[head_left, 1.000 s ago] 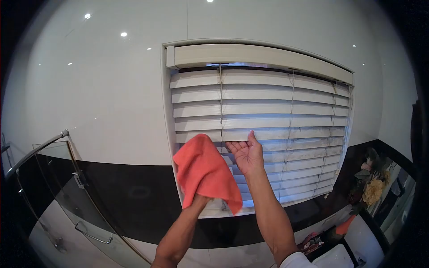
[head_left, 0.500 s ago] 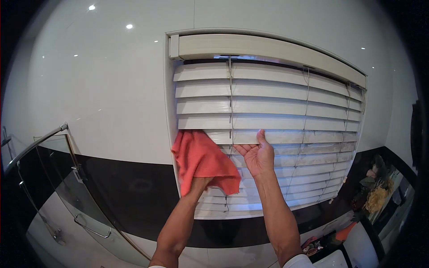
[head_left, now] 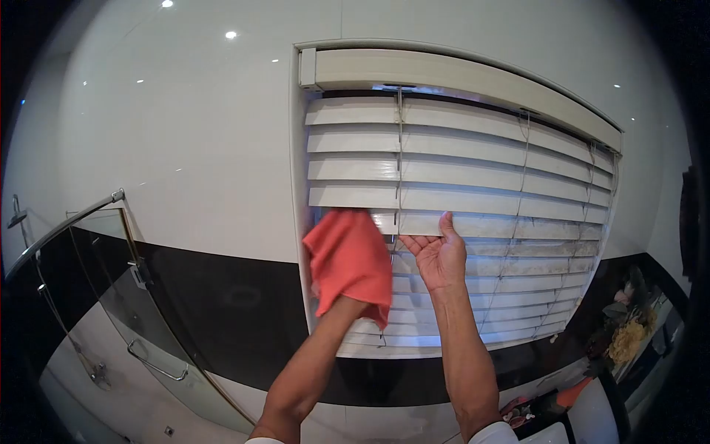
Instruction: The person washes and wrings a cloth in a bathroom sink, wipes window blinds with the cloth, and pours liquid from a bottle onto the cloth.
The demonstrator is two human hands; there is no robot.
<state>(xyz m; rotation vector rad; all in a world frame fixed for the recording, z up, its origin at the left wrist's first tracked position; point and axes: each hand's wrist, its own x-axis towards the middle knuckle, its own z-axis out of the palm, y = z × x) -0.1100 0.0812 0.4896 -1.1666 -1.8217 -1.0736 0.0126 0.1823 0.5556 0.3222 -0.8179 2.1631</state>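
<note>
A red cloth point(head_left: 349, 259) covers the fingers of my left hand point(head_left: 347, 306), which presses it against the left end of a slat on the white window blind point(head_left: 458, 170). Only the wrist side of that hand shows; its fingers are hidden under the fabric. Palm up, my right hand point(head_left: 441, 259) pinches the lower edge of the same slat point(head_left: 421, 224), just right of the left ladder cord point(head_left: 400, 163). Its thumb rests in front, and its fingertips reach under the slat. Slats lower right of this hand look smudged with dirt.
A cream headrail point(head_left: 458, 78) tops the blind inside the window recess. Left stands a glass shower door point(head_left: 159, 325) with a metal handle point(head_left: 157, 360). Yellow flowers point(head_left: 631, 339) and a white basin point(head_left: 551, 433) are at lower right. Thin cords hang across the slats.
The camera view has shifted, so the blind sits farther right and slightly higher. The cloth's loose right corner has drawn in toward my left wrist. My right hand keeps its hold on the slat.
</note>
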